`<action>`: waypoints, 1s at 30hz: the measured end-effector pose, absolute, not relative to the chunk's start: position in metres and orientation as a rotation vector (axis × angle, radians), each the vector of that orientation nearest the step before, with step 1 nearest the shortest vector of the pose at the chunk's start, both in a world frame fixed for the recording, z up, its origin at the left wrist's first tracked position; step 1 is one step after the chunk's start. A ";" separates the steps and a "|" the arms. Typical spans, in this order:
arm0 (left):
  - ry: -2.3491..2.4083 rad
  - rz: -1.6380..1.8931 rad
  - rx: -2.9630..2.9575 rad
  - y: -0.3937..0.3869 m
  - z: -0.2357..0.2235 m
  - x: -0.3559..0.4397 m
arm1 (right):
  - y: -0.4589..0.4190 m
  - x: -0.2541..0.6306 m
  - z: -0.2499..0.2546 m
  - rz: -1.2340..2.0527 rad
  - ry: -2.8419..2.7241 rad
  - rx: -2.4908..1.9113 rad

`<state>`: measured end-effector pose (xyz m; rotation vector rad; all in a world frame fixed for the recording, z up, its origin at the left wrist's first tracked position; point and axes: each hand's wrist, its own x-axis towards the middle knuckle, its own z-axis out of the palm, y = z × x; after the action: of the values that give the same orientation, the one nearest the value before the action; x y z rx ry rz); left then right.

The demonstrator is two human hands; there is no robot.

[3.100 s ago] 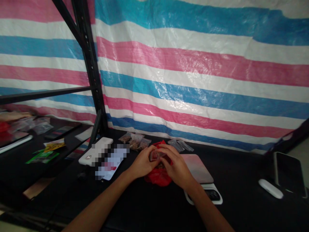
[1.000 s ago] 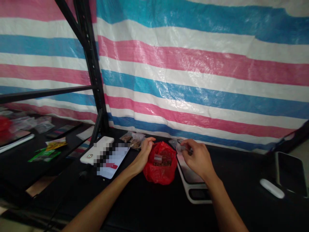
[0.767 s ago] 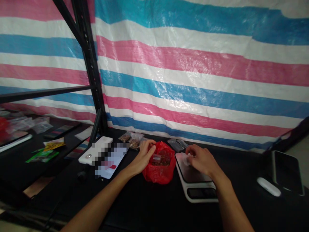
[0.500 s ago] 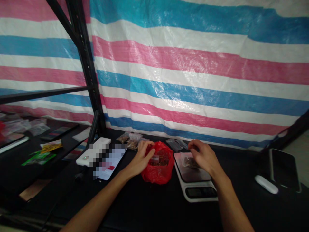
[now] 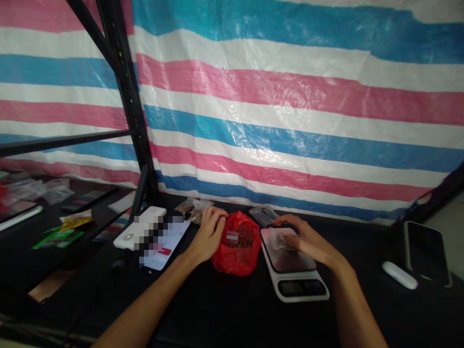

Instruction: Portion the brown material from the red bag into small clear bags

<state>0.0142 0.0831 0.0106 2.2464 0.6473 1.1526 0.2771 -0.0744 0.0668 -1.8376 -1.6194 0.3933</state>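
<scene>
A red plastic bag (image 5: 235, 263) stands open, with dark brown dried bits and a small scoop-like clear piece (image 5: 232, 237) inside. At its left rim is my left hand (image 5: 209, 234), fingers curled and thumb against the edge of the bag. To the right sits a white kitchen scale (image 5: 271, 278) with a grey plate and a dark display. A small clear zip bag (image 5: 281, 239) with brown contents lies on the plate. Over it is my right hand (image 5: 311, 241), its index finger stretched past the far side and the thumb near the zip bag, fingers apart.
Filled zip bags (image 5: 195, 210) lie behind my left hand, flat clear bags (image 5: 263, 216) behind the scale. A phone (image 5: 165, 251) and white device (image 5: 152, 212) are left; a white case (image 5: 399, 275) and dark-screened device (image 5: 427, 253) right. A black post (image 5: 132, 106) rises at left.
My right hand has opened, its fingers stretching out over the zip bag on the scale. My left thumb has drawn back a little leftward from over the red bag's opening.
</scene>
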 end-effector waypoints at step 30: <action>0.400 0.890 1.901 0.056 0.019 0.023 | -0.026 0.168 0.031 0.415 -1.303 -1.246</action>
<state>0.0234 0.0563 0.0186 1.9015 0.3998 0.8900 0.1678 -0.0260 0.0305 -1.2459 -1.3032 0.4155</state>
